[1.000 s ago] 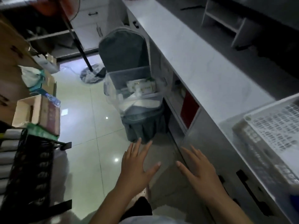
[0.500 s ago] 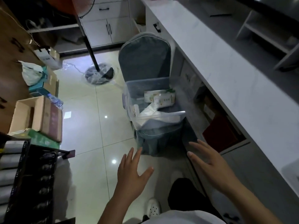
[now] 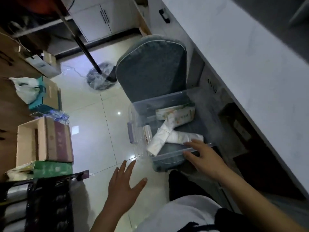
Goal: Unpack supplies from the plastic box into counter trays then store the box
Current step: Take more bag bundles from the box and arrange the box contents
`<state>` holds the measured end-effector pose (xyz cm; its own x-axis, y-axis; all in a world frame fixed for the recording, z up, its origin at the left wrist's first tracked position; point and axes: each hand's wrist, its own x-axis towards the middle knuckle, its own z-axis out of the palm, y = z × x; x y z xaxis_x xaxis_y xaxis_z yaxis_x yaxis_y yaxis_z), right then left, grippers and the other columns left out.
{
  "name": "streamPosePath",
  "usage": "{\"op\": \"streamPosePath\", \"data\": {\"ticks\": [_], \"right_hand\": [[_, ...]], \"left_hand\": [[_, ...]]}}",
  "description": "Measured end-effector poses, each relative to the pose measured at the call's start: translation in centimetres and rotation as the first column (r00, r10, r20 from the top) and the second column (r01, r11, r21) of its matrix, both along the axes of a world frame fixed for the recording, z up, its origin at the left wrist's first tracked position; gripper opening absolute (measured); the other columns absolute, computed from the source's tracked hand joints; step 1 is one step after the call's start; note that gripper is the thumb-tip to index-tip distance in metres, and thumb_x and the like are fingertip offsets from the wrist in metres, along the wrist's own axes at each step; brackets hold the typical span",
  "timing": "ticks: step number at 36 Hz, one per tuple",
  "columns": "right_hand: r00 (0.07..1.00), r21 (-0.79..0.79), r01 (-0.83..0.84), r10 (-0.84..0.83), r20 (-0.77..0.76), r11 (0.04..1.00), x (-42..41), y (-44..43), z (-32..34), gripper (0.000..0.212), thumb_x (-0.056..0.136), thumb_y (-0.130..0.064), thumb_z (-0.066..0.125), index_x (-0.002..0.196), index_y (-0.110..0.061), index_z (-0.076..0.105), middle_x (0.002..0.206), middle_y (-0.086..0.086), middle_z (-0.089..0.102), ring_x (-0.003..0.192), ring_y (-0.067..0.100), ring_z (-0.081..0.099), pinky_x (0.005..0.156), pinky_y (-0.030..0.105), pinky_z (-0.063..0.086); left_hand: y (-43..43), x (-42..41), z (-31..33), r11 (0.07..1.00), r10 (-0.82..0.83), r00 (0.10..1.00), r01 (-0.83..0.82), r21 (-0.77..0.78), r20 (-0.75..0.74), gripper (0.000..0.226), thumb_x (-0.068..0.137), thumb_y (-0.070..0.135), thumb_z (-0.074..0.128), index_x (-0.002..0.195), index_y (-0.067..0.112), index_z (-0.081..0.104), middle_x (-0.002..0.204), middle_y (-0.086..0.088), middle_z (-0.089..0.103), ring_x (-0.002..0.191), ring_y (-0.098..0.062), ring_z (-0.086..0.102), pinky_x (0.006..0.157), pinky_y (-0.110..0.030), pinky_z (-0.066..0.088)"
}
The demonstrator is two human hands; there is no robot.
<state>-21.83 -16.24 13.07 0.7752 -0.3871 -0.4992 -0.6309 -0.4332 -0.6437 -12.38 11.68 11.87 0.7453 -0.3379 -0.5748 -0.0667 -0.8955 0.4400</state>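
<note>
A clear plastic box (image 3: 138,131) with purple side latches rests on the seat of a grey padded chair (image 3: 150,72). Inside lie several white packets (image 3: 160,139) and a floral-printed pack (image 3: 177,114). My right hand (image 3: 202,158) is spread, its fingers on the box's near rim. My left hand (image 3: 123,186) hovers with fingers apart over the floor tiles, a little below and left of the box, touching nothing.
A white counter (image 3: 250,72) runs along the right, with open shelves beneath. Cardboard boxes (image 3: 45,141) and a white bag (image 3: 25,89) stand at the left. A black crate (image 3: 46,206) is at the lower left. A fan stand (image 3: 100,77) is behind the chair.
The view has closed in on the chair and box. My right hand has reached forward onto the box's near rim; my left hand has come nearer the box.
</note>
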Motion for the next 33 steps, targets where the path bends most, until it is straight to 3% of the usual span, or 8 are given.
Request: {"op": "streamPosePath", "data": {"ticks": [9,15,17,20,23,26,30,33], "right_hand": [[0.986,0.047,-0.105,0.110,-0.129,0.993,8.6,-3.3,-2.4,0.048,0.089,-0.050,0.059,0.134,-0.034,0.055,0.154,-0.002,0.040,0.142,0.016,0.033,0.116,0.038,0.026],[0.982,0.081,-0.050,0.064,-0.176,0.995,10.7,-3.8,-4.2,0.048,0.091,-0.048,0.058,0.134,-0.027,0.057,0.145,-0.002,0.050,0.132,0.017,0.046,0.098,0.023,0.032],[0.977,0.093,0.006,0.014,-0.213,0.996,10.7,-3.8,-5.0,0.048,0.091,-0.046,0.059,0.134,-0.024,0.057,0.143,0.000,0.052,0.129,0.019,0.048,0.098,0.023,0.033],[0.969,0.106,0.125,-0.099,-0.225,0.987,10.3,-3.6,-5.8,0.047,0.090,-0.040,0.063,0.132,-0.020,0.059,0.139,0.002,0.056,0.127,0.019,0.051,0.106,0.028,0.037],[0.941,0.088,0.264,-0.236,-0.244,0.961,9.2,-3.0,-6.2,0.045,0.091,-0.037,0.061,0.133,-0.020,0.059,0.140,-0.001,0.055,0.128,0.019,0.050,0.109,0.038,0.038],[0.877,-0.075,0.359,-0.364,-0.315,0.930,7.8,-1.7,-7.7,0.046,0.091,-0.041,0.059,0.134,-0.024,0.057,0.144,0.003,0.052,0.129,0.023,0.048,0.107,0.042,0.039],[0.766,-0.258,0.376,-0.456,-0.454,0.890,6.8,1.0,-11.1,0.058,0.090,-0.050,0.053,0.143,-0.030,0.044,0.156,0.006,0.034,0.140,0.028,0.032,0.112,0.053,0.028],[0.730,-0.270,0.355,-0.446,-0.517,0.895,6.3,3.8,-13.9,0.071,0.088,-0.059,0.049,0.151,-0.037,0.024,0.162,0.003,0.020,0.148,0.025,0.015,0.113,0.058,0.016]], "left_hand": [[-7.3,9.6,0.7,0.998,0.004,0.999,-0.006,-0.065,-0.032,0.071,0.090,0.053,0.060,0.152,0.043,0.025,0.165,0.008,0.013,0.151,-0.018,0.009,0.123,-0.044,0.015],[-9.6,12.2,-1.8,0.969,-0.209,0.954,0.232,0.089,-0.215,0.078,0.091,0.056,0.057,0.155,0.041,0.015,0.167,0.006,0.001,0.153,-0.024,0.001,0.121,-0.052,0.014],[-10.1,13.4,-2.7,0.939,-0.270,0.920,0.316,0.132,-0.282,0.082,0.090,0.057,0.058,0.156,0.040,0.012,0.167,0.005,-0.003,0.153,-0.026,-0.001,0.121,-0.055,0.013],[-11.4,16.0,-4.0,0.902,-0.356,0.881,0.411,0.130,-0.312,0.083,0.088,0.057,0.060,0.156,0.037,0.016,0.167,0.001,0.005,0.152,-0.028,0.005,0.120,-0.054,0.016],[-13.3,18.9,-5.6,0.897,-0.395,0.847,0.439,0.049,-0.356,0.078,0.084,0.052,0.062,0.152,0.030,0.030,0.159,-0.002,0.029,0.147,-0.028,0.025,0.119,-0.046,0.025],[-15.6,21.2,-9.2,0.855,-0.456,0.776,0.518,0.028,-0.436,0.075,0.089,0.039,0.065,0.153,0.025,0.030,0.159,-0.005,0.031,0.143,-0.025,0.032,0.118,-0.037,0.027],[-19.1,22.3,-15.5,0.828,-0.466,0.695,0.560,0.006,-0.547,0.072,0.088,0.028,0.066,0.152,0.020,0.034,0.154,-0.013,0.040,0.135,-0.030,0.045,0.110,-0.039,0.039],[-20.8,22.8,-20.3,0.801,-0.457,0.676,0.595,0.062,-0.579,0.071,0.089,0.025,0.064,0.152,0.014,0.033,0.152,-0.015,0.042,0.132,-0.032,0.048,0.107,-0.038,0.043]]}}
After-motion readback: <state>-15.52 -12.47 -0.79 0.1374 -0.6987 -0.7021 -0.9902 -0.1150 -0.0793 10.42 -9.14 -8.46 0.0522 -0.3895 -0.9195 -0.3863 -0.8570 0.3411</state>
